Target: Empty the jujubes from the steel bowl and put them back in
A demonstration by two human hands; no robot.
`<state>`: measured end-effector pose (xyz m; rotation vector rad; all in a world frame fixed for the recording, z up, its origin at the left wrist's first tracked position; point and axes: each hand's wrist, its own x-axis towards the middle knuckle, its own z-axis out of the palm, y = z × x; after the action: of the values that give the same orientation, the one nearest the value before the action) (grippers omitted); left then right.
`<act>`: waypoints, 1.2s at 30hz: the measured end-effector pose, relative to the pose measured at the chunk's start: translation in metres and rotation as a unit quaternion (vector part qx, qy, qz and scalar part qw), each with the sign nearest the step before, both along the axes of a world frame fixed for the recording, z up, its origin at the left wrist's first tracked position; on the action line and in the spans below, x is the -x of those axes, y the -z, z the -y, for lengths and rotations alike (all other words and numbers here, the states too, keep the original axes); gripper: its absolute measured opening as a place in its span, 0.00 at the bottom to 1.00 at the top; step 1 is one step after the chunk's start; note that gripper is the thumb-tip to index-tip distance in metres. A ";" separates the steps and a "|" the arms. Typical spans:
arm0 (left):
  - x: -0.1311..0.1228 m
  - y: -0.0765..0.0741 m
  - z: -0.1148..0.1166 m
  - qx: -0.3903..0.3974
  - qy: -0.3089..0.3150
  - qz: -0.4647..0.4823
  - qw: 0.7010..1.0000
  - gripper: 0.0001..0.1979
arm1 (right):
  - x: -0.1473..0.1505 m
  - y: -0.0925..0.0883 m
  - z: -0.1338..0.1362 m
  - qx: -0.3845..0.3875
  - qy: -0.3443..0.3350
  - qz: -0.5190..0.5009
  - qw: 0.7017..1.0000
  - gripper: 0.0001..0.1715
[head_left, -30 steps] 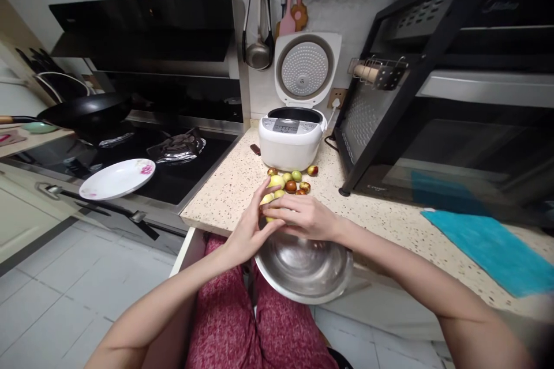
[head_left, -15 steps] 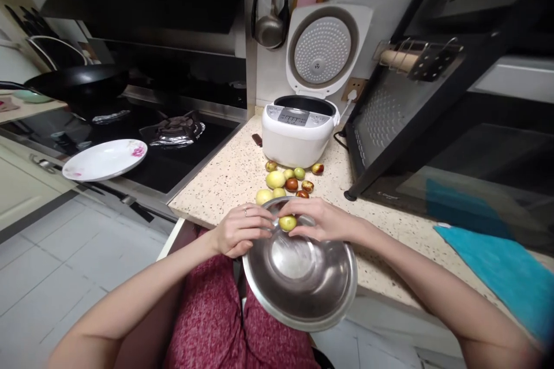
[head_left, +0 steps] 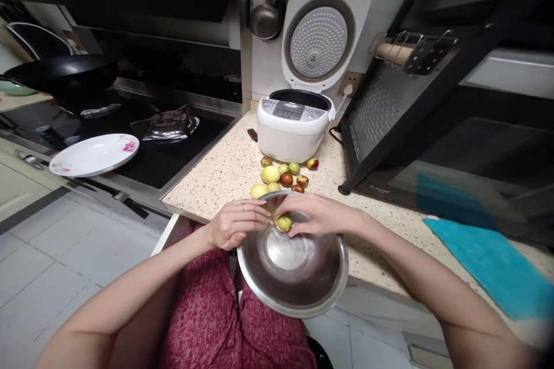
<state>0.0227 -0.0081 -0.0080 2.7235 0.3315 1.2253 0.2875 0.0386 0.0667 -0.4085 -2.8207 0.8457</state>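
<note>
A steel bowl (head_left: 298,294) tilts over my lap against the counter edge. My right hand (head_left: 315,213) reaches over its far rim, thumb and fingers curled round a yellow-green jujube (head_left: 284,223). From the left comes my left hand (head_left: 242,223), a ring on one finger. Its fingers stretch over the bowl's left rim with the tips close to the jujube, the thumb apart and lower; whether they touch the fruit I cannot tell. Several jujubes, such as a red-brown jujube (head_left: 286,179) and a larger pale-green jujube (head_left: 270,174), lie on the counter beyond the bowl.
Behind the fruit stands a white rice cooker (head_left: 292,132), its lid raised. A black oven (head_left: 467,173) and a teal cloth (head_left: 489,265) occupy the right. A floral plate (head_left: 95,154) overhangs the stove front at left, near a black wok (head_left: 64,72). Ladles (head_left: 265,20) hang above.
The view has shifted slightly, so everything sits a little further left and higher. Both hands stay at the bowl's far rim, and the jujube remains at the right fingers.
</note>
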 end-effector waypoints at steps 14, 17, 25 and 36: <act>0.003 -0.001 -0.004 0.005 0.022 0.001 1.000 0.33 | -0.040 0.038 -0.021 -0.179 0.212 -0.102 0.955 0.18; 0.004 0.000 -0.004 0.007 0.022 -0.001 1.000 0.32 | -0.035 0.037 -0.017 -0.199 0.204 -0.066 0.956 0.22; 0.005 -0.001 -0.003 0.016 0.017 -0.010 1.000 0.33 | -0.030 0.051 -0.025 -0.243 0.190 -0.028 0.951 0.16; 0.004 -0.003 -0.003 0.025 0.017 -0.018 0.999 0.34 | -0.031 0.045 -0.020 -0.214 0.227 -0.015 0.950 0.11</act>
<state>0.0187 -0.0048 -0.0048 2.6995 0.3151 1.1445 0.3187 0.0589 0.0220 -0.9073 -2.6073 0.1412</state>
